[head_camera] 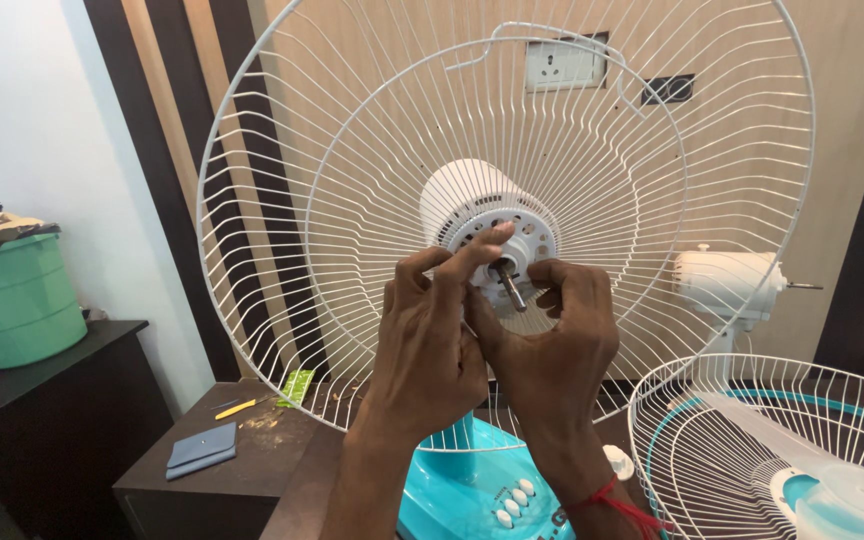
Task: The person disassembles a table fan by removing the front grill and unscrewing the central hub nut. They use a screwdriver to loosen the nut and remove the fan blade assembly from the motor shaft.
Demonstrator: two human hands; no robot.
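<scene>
At frame centre, the bare motor shaft (509, 283) inside the mounted rear guard (282, 200) is being worked by the left hand (432, 335) and right hand (552, 340), fingertips pinched around its hub, while the front guard (712, 450) is being left unfitted at lower right.

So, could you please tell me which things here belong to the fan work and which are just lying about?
In hand:
left hand
right hand
motor shaft
white wire guard
motor housing
turquoise fan base

Lying about:
green bucket
yellow pencil
grey pads
second fan motor
second guard
</scene>
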